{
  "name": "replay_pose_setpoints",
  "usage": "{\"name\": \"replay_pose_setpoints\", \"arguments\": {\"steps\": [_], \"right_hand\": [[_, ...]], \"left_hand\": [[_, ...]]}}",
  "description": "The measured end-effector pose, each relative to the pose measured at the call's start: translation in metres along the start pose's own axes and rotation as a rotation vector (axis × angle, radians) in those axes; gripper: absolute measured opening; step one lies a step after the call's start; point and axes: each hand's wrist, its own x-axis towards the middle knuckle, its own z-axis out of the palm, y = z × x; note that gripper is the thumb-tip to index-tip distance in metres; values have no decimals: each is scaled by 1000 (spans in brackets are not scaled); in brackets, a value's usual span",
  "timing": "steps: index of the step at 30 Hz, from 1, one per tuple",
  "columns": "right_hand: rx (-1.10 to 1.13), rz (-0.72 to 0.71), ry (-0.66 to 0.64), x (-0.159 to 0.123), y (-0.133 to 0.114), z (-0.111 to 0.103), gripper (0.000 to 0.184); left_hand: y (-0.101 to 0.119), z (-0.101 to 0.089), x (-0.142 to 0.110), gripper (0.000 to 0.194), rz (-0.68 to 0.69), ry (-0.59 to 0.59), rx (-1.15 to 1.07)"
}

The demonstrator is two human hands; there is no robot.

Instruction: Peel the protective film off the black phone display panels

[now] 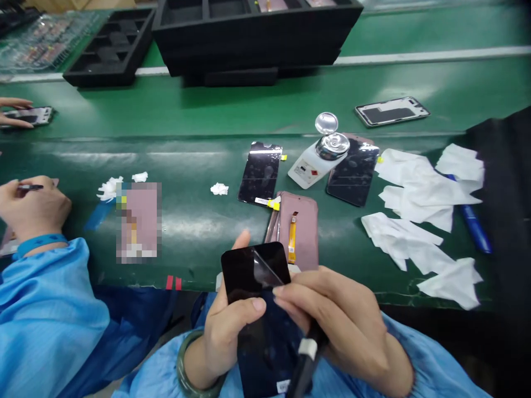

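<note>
1. Head view: left hand [226,337] clasps a black phone screen [238,271], thumb across its front, fingers reaching behind; grip narrow, filled by the panel.
2. Right hand [352,318] pinches a clear film [265,272] between thumb and fingertips; film raised slantwise off the glass, upper part of screen, just beyond the left thumb.
3. Black-handled tool [301,370] with white band, under the right hand's fingers.
4. Dark sheet [265,354] with white label, below the left thumb, nearer the wearer; whether joined to the held screen, cannot tell.
5. Just beyond the grip: pinkish panel [307,226] bearing an orange flex cable [292,237].
6. Farther ahead: flat black display [261,174]; to its right, white bottle [307,168], metal lid raised.
7. Right of the grip: white wipes [418,188], blue pen [475,226].
</note>
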Motion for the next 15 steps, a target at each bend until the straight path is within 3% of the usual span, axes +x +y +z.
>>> {"name": "replay_pose_setpoints", "arguments": {"steps": [5, 11, 15], "right_hand": [[156, 3, -91, -2, 3, 0, 21], [200, 34, -98, -3, 4, 6, 20], [206, 50, -127, -5, 6, 8, 20]], "left_hand": [[-3, -1, -4, 96, 8, 23, -87], [-5, -12, -5, 89, -24, 183, -34], [-2, -9, -4, 104, -23, 235, -61]]}}
